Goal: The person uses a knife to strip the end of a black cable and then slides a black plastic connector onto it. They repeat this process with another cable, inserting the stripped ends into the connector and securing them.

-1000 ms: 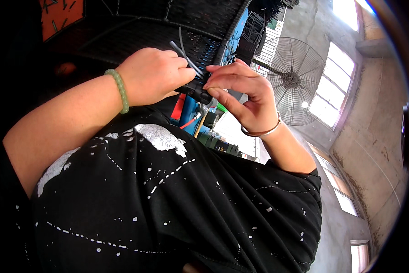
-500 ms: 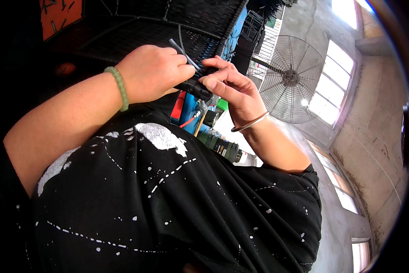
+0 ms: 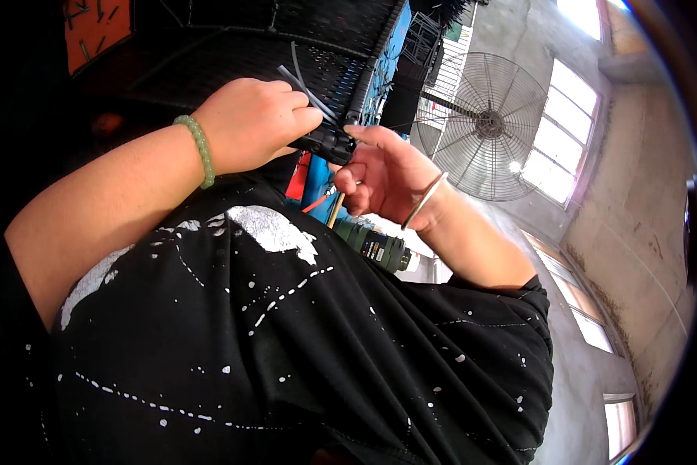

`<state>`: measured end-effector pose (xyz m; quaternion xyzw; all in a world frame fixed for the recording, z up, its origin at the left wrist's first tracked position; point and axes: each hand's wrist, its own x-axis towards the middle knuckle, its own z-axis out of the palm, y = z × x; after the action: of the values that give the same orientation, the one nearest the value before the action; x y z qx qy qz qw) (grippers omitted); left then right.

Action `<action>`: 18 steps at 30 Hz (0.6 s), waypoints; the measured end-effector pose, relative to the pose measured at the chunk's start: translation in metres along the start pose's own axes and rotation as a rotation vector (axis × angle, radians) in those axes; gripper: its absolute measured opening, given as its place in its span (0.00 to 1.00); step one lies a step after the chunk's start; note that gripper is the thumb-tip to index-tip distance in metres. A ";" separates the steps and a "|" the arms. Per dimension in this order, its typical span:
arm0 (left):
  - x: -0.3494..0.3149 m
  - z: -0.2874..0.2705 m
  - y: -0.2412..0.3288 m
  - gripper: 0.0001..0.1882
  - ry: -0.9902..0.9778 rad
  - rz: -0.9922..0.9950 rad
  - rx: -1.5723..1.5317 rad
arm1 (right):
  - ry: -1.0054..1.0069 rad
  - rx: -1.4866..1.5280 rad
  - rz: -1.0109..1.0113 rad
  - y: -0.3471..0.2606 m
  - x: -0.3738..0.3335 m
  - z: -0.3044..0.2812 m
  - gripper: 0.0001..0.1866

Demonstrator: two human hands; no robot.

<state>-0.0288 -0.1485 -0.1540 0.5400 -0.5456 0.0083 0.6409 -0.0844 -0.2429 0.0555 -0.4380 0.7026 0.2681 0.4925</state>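
My left hand (image 3: 259, 120), with a green bead bracelet, is closed around a black rounded piece (image 3: 325, 145) whose ridged end sticks out to the right. I cannot make out its exact kind. Thin grey strips (image 3: 308, 94) rise beside my left fingers; their lower ends are hidden. My right hand (image 3: 387, 170), wearing a metal bangle, is turned palm toward me at that end. Its upper digit reaches the end's top edge, while the lower fingers curl loosely beneath, apart from it. Behind both hands stands a black woven wicker panel (image 3: 209, 66).
A large round fan (image 3: 488, 124) stands to the right, before windows (image 3: 562, 132). Below my right hand are a dark green cylindrical object (image 3: 372, 246) and a red hose (image 3: 315, 204). An orange surface (image 3: 96, 35) with small dark bits lies at the far left.
My right hand has let go of the black piece's end, turned its palm toward me and dropped slightly. My left hand has shifted a little left, still holding the piece.
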 end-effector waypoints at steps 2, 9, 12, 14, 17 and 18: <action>0.001 -0.003 0.000 0.19 0.005 0.000 -0.007 | 0.001 -0.060 0.041 -0.009 0.001 0.001 0.25; 0.000 0.003 0.001 0.19 0.026 0.002 0.003 | -0.085 -0.132 -0.004 -0.015 0.007 -0.016 0.23; 0.000 0.001 0.002 0.19 0.006 -0.006 -0.001 | -0.161 -0.138 0.049 -0.020 0.002 -0.015 0.22; 0.001 0.000 0.003 0.19 0.002 -0.009 0.008 | -0.275 -0.043 0.041 -0.018 0.002 -0.020 0.20; 0.001 0.001 0.001 0.20 0.001 -0.007 0.010 | -0.361 0.056 0.032 -0.016 0.003 -0.024 0.16; 0.001 0.001 0.001 0.20 0.002 -0.006 0.009 | -0.376 0.081 0.030 -0.015 0.003 -0.024 0.15</action>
<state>-0.0301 -0.1496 -0.1532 0.5446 -0.5434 0.0094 0.6388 -0.0825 -0.2704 0.0623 -0.3497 0.6149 0.3240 0.6282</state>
